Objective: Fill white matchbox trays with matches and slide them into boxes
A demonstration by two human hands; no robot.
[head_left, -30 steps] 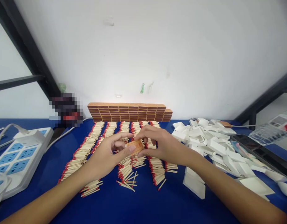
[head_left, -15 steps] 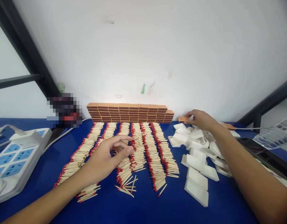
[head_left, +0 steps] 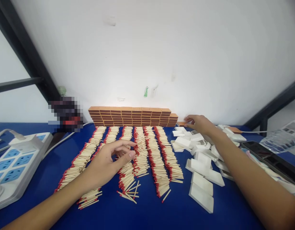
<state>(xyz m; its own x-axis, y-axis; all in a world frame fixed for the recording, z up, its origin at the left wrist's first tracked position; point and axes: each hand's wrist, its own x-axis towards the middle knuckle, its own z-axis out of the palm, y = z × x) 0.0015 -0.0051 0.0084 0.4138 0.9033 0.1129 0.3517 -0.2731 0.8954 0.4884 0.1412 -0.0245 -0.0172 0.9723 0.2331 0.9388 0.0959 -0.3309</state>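
Observation:
Back right, my right hand (head_left: pixel 197 123) has its fingers and thumb closed around the near end of an orange matchbox (head_left: pixel 181 123). That box lies low by the wall, at the right end of a stack of matchboxes (head_left: pixel 133 116) with brown striking sides. Over the middle rows of red-tipped matches (head_left: pixel 159 169) hovers my left hand (head_left: pixel 111 161). Its fingers are loosely curved, the thumb stands apart from them, and nothing shows between. Below the right wrist, white matchbox trays (head_left: pixel 201 163) lie in a loose heap.
At the left a white power strip (head_left: pixel 18 169) with blue sockets and plugged cables rests on the blue tabletop (head_left: pixel 166 214). A dark phone (head_left: pixel 269 159) lies at the right, near clear plastic packaging (head_left: pixel 281 137). The white wall (head_left: pixel 147 57) bounds the back.
My right hand has moved left with the orange matchbox, bringing it up to the right end of the stack. My left hand stays in nearly the same place.

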